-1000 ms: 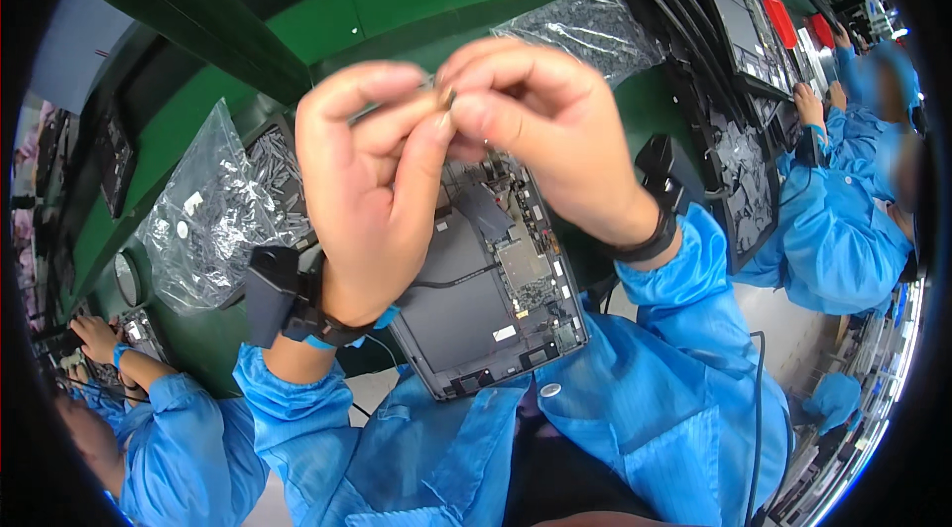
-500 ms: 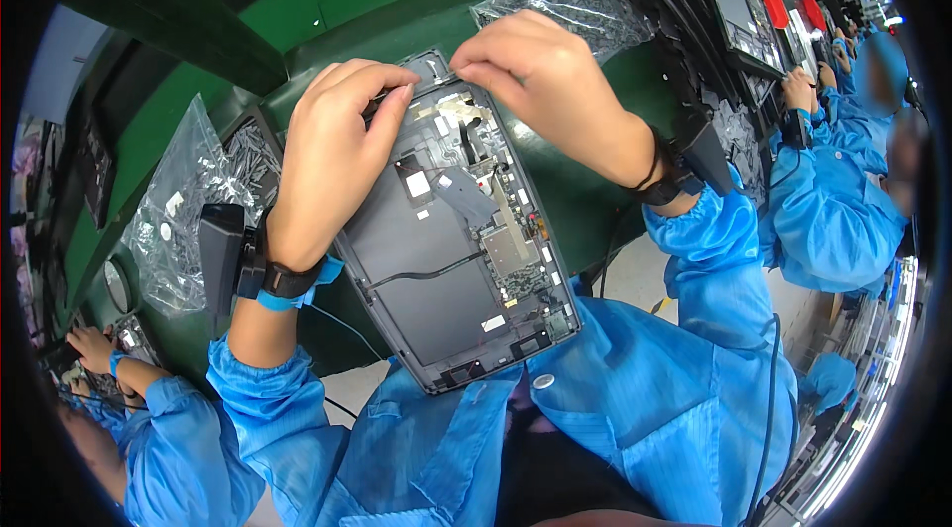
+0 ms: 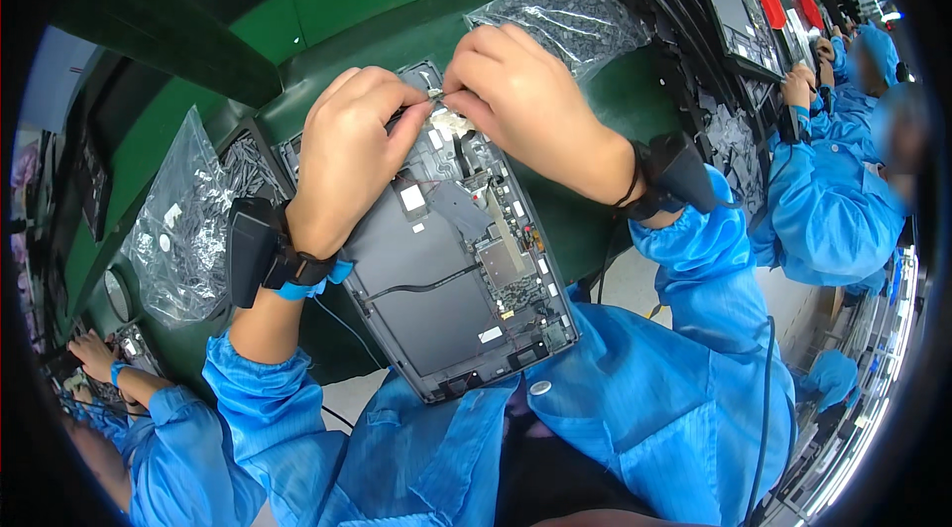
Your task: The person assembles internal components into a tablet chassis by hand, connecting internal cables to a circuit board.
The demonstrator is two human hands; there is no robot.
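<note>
An opened dark grey tablet-like device [image 3: 451,279] lies back-side up on the green bench, its inner boards and a black cable showing. My left hand [image 3: 347,155] and my right hand [image 3: 521,101] meet at its far end. Their fingertips pinch a small pale part [image 3: 439,103] together just above the device's top edge. Each wrist carries a black strapped unit, and both arms are in blue sleeves.
A clear bag of small dark parts [image 3: 178,230] lies at the left, another clear bag [image 3: 565,16] at the back. Black trays and devices [image 3: 729,1] line the right. Co-workers in blue sit at the right [image 3: 833,200] and lower left [image 3: 109,378].
My hands have dropped from in front of the camera down to the device's far end. The view has shifted so the whole device shows.
</note>
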